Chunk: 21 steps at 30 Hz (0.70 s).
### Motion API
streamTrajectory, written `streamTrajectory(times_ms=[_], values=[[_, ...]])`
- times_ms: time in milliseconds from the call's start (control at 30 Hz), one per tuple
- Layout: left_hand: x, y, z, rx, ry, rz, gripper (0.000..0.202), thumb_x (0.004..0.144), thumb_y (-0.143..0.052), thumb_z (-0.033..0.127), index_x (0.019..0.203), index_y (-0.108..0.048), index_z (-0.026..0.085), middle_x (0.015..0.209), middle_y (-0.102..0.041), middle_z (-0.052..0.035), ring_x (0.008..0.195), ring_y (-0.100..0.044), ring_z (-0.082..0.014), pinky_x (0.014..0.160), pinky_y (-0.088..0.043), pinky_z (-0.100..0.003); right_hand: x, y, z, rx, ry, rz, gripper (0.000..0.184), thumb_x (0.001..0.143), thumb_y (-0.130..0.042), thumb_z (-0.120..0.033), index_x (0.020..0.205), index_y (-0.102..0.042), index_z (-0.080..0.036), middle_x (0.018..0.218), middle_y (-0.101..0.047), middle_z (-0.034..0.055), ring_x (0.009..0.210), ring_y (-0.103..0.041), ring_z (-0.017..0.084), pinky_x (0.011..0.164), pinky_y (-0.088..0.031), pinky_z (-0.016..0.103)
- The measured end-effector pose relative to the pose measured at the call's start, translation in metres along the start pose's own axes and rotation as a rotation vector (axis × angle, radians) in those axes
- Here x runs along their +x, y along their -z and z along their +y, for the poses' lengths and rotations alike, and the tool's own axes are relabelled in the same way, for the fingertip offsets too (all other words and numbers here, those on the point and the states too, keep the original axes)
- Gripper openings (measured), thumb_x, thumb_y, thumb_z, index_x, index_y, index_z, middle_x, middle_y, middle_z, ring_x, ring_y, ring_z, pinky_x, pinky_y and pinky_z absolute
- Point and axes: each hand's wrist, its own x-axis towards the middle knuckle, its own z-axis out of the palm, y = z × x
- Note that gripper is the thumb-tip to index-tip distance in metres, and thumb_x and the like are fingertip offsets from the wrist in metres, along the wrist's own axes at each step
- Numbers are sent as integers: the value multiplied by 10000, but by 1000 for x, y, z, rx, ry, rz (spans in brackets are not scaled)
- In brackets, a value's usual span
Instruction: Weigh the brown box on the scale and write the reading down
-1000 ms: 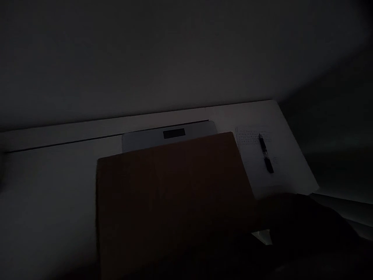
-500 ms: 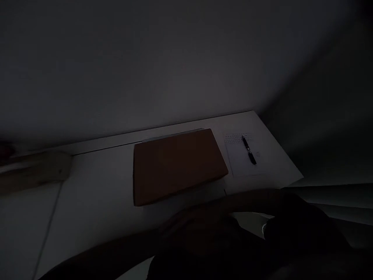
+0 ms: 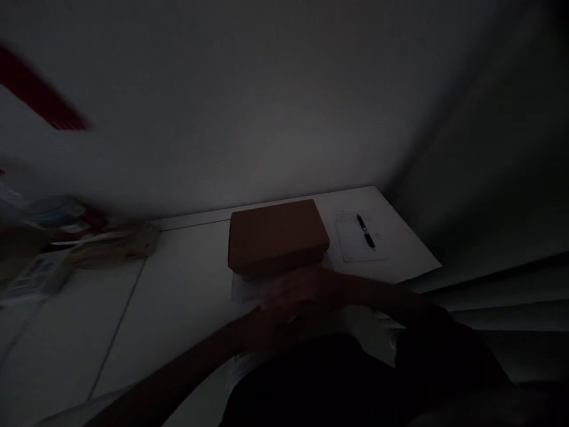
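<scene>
The room was very dim. My right hand (image 3: pixel 302 290) lay low over the white table (image 3: pixel 178 284), just in front of the brown cardboard box (image 3: pixel 278 236), fingers stretched flat and holding nothing that I could make out. My left hand (image 3: pixel 271 323) sat close beneath it, nearer to me — whether its fingers were spread or curled I could not tell in that gloom. The box stood shut near the far edge of the table, resting on a pale flat thing (image 3: pixel 249 287) whose edge showed beneath it, perhaps a scale. To the right of the box lay a notepad (image 3: pixel 355 246) with a black pen (image 3: pixel 365 231) on top of it, well apart from my hands. At the far left — blurred — were packets and clutter (image 3: pixel 66 237).
</scene>
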Motion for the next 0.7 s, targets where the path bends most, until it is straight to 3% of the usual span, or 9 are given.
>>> streamTrajectory(times_ms=[67, 100, 200, 267, 333, 400, 533, 700], values=[[11, 26, 8, 127, -113, -12, 466, 926, -542, 168, 1339, -600, 375, 1011, -717, -24, 901, -700, -222, 720, -589, -361, -4, 17, -4, -186, 14, 177, 378, 1099, -357, -349, 1240, -640, -140, 1281, -627, 108, 1274, -552, 177, 1070, -471, 323], [13, 38, 10, 224, -123, 48, 456, 926, -512, 118, 1321, -599, 329, 1066, -706, -38, 966, -687, -214, 768, -577, -356, -8, 23, -2, -261, -26, 275, 388, 1099, -335, -357, 1252, -635, -164, 1277, -628, 96, 1281, -546, 187, 1069, -476, 354], [8, 67, 4, 475, -103, 477, 259, 937, -505, 153, 1161, -622, 210, 992, -676, -78, 909, -652, -216, 769, -527, -354, -24, 32, 15, -473, -259, 819, 443, 1086, -276, -436, 1183, -653, -225, 1191, -635, 91, 1166, -603, 222, 1024, -504, 428], [-1, 75, -11, 510, 1, 724, 216, 957, -513, 228, 1137, -609, 158, 1017, -650, -112, 939, -623, -234, 845, -498, -400, -34, 30, 35, -509, -350, 975, 453, 1069, -289, -498, 1234, -614, -228, 1255, -585, 109, 1213, -557, 243, 1050, -477, 451], [-8, 74, -31, 464, 44, 920, 280, 976, -522, 321, 1167, -570, 122, 1055, -636, -133, 961, -619, -236, 905, -485, -428, -44, 26, 57, -451, -343, 1030, 457, 1053, -319, -539, 1308, -545, -233, 1312, -541, 116, 1225, -535, 234, 1006, -500, 417], [-12, 68, -51, 271, 58, 1004, 418, 979, -531, 423, 1237, -492, 96, 1152, -586, -163, 1022, -616, -241, 884, -506, -409, -52, 20, 76, -391, -402, 1034, 512, 1038, -321, -587, 1353, -492, -222, 1329, -525, 136, 1234, -528, 236, 1009, -492, 412], [-13, 54, -79, 151, 93, 970, 499, 1004, -474, 490, 1295, -441, 86, 1255, -538, -204, 1183, -579, -259, 978, -502, -422, -66, 11, 99, -308, -540, 965, 708, 1001, -225, -712, 1458, -403, -201, 1385, -486, 158, 1289, -494, 242, 1063, -457, 417], [-20, 43, -84, 3, 127, 865, 536, 1001, -451, 534, 1396, -422, 173, 1398, -489, -192, 1301, -520, -265, 1048, -471, -419, -73, 5, 102, -227, -532, 890, 812, 981, -209, -772, 1487, -406, -168, 1464, -444, 163, 1368, -433, 256, 1165, -349, 447]])
